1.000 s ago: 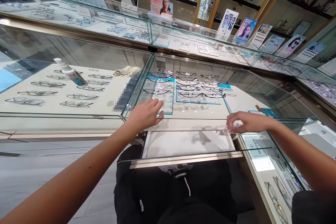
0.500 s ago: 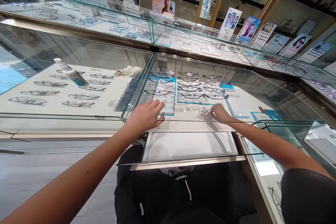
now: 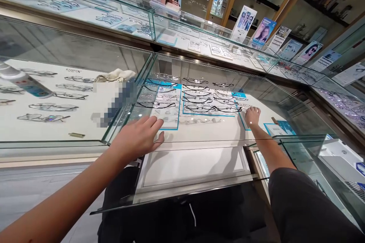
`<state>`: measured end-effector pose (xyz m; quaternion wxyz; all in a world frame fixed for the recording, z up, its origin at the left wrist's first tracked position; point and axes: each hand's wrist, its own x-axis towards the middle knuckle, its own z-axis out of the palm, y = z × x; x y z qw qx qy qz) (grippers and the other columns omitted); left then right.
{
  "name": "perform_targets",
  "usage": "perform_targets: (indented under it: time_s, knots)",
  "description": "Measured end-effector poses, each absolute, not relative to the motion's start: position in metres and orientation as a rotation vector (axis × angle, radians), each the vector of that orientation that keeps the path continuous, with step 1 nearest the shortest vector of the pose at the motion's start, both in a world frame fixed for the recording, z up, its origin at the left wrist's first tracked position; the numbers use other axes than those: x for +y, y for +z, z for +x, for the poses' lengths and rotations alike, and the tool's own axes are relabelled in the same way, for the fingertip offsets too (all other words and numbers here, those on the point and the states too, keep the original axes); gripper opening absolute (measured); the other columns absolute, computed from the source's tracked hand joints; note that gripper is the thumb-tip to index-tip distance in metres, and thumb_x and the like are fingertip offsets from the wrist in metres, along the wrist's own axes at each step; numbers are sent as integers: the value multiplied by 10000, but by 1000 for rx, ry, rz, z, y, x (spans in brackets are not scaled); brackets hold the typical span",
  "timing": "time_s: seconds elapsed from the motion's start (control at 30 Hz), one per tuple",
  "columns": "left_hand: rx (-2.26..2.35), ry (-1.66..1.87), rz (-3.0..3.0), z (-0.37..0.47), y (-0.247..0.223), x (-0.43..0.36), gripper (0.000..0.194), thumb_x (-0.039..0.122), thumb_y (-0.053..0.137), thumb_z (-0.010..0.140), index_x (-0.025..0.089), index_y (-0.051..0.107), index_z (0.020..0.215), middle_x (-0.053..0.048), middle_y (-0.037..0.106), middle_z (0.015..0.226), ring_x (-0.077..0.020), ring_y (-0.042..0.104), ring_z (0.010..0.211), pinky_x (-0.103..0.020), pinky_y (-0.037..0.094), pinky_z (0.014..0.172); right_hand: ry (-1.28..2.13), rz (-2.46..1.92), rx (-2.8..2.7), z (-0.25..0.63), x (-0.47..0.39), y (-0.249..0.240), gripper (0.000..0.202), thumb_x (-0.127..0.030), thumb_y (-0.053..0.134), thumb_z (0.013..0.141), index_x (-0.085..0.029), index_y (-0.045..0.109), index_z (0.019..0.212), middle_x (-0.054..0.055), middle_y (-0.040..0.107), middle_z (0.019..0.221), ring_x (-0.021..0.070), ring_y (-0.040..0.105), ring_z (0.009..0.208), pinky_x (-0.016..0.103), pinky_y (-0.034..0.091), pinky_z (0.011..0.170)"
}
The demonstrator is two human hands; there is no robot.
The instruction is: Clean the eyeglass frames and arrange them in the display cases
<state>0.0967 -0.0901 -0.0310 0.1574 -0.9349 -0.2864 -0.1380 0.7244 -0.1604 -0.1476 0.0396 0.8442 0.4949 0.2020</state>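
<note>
Centre case (image 3: 228,133): black-rimmed frames (image 3: 201,100) set out in columns, from near the back edge to about mid-depth, some above blue-edged cards (image 3: 170,121). Whether they sit on or under the glass cannot be told. Left hand (image 3: 139,133): palm down over the front left corner, fingers loosely bent, thumb apart, grip open, nothing seen in it; nearest to the left column of frames. Right hand (image 3: 252,117): toward the right edge, just beside the clear frames at the right end of the rows, fingers curled; whether they grip a frame cannot be told, the fingertips being partly hidden. Drawer (image 3: 194,165): white inside, pulled out below the front edge. Left case (image 3: 85,121): more glasses (image 3: 53,107) in rows; crumpled cloth (image 3: 118,75) near its back right corner; white bottle (image 3: 31,83) toward its left side, appearing tilted. Upright posters (image 3: 264,32) stand behind, to the right.
</note>
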Motion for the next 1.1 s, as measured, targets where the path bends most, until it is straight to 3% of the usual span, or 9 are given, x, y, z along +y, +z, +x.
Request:
perform_targets:
  time_s: [0.13, 0.5, 0.67, 0.9, 1.1]
  knots:
    - [-828, -405, -2675, 95, -31, -90, 228, 326, 520, 1029, 185, 693, 981, -101, 708, 908, -294, 695, 852, -424, 558, 700, 618, 2690, 1307, 738, -156, -153, 404, -422, 721, 1050, -186, 688, 1376, 120, 683, 1440, 297, 677, 1298, 558, 577, 1110]
    - [-893, -524, -2754, 96, -26, -92, 189, 343, 565, 1001, 225, 683, 914, -95, 690, 860, -298, 670, 833, -397, 494, 658, 324, 2678, 1182, 743, -154, -146, 389, -467, 711, 1047, -189, 713, 1320, 116, 686, 1441, 306, 641, 1349, 580, 508, 1174]
    - [-785, -514, -2619, 96, -26, -93, 226, 342, 522, 1045, 209, 653, 918, -66, 669, 836, -275, 666, 796, -390, 464, 649, 235, 2683, 1090, 744, -153, -141, 364, -492, 701, 1040, -178, 738, 1220, 108, 720, 1346, 315, 619, 1364, 599, 432, 1221]
    - [-692, -551, -2508, 95, -25, -93, 224, 355, 556, 1045, 184, 656, 941, -39, 658, 832, -246, 679, 788, -377, 486, 662, 235, 2637, 1094, 744, -160, -136, 416, -421, 727, 1048, -190, 684, 1391, 125, 671, 1469, 300, 671, 1315, 559, 573, 1120]
    - [-689, -549, -2524, 95, -24, -93, 218, 348, 562, 1051, 183, 660, 947, -47, 664, 818, -255, 670, 763, -381, 471, 652, 312, 2668, 1020, 741, -163, -136, 418, -412, 725, 1051, -192, 679, 1402, 128, 672, 1466, 297, 679, 1302, 550, 589, 1104]
